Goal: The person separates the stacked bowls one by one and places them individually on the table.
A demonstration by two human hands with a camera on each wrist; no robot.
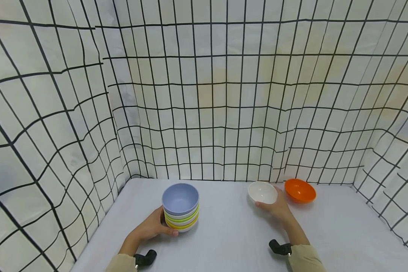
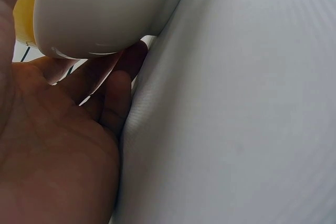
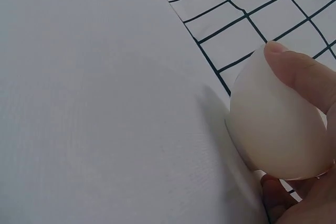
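On the left of the table, a stack of bowls [image 1: 181,204] has a blue bowl on top, with white, green and yellow ones beneath. My left hand [image 1: 154,226] holds the stack low on its left side, thumb at the front and fingers behind. In the left wrist view, the fingers curve under the white lowest bowl [image 2: 105,14] beside the tabletop. My right hand [image 1: 277,206] grips a white bowl [image 1: 262,192] by its right side, the thumb at the near rim. The right wrist view shows the white bowl [image 3: 278,114] tilted between thumb and fingers.
An orange bowl [image 1: 300,190] rests just right of my right hand, near the back of the white table [image 1: 224,234]. White walls with a black grid [image 1: 217,98] stand behind and at both sides. Each wrist carries a black camera mount [image 1: 279,247].
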